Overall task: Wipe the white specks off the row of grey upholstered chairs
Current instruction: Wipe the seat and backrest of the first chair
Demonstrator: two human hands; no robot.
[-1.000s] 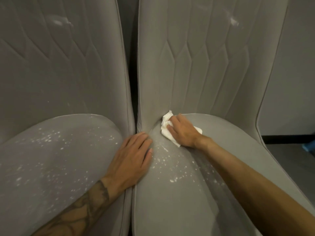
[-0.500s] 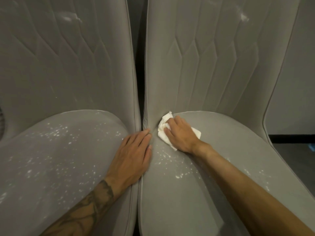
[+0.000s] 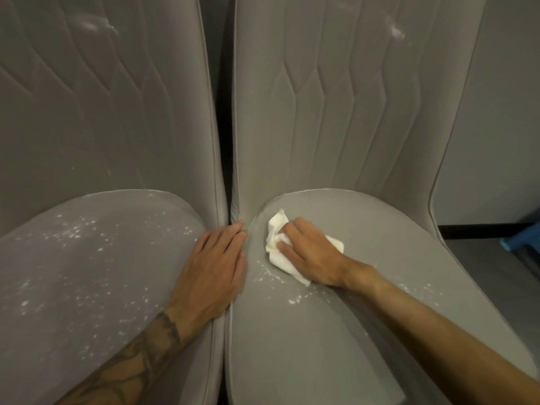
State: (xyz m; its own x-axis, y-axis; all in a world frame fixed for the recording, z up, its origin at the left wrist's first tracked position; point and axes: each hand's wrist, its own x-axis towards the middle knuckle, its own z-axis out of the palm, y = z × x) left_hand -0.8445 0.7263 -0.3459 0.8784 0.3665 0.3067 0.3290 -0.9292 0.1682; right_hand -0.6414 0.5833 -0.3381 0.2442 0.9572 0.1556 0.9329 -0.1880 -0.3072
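Note:
Two grey upholstered chairs stand side by side. The left chair seat point(image 3: 87, 273) is scattered with white specks point(image 3: 76, 232). The right chair seat point(image 3: 306, 346) has fewer specks point(image 3: 292, 301), near its inner rear part and under my forearm. My right hand point(image 3: 309, 255) presses a crumpled white tissue point(image 3: 276, 247) onto the rear left of the right seat, fingers spread over it. Flat and open, my left hand point(image 3: 213, 267) rests on the inner edge of the left seat beside the gap. White smudges mark both backrests point(image 3: 396, 32).
A narrow dark gap point(image 3: 225, 141) runs between the two chairs. A pale wall point(image 3: 496, 141) with a dark skirting lies to the right, with grey floor and a blue object point(image 3: 523, 241) at the right edge.
My right hand has slid the tissue a little away from the seat's rear crease, out along the seat. The view has shifted. My left hand stays put.

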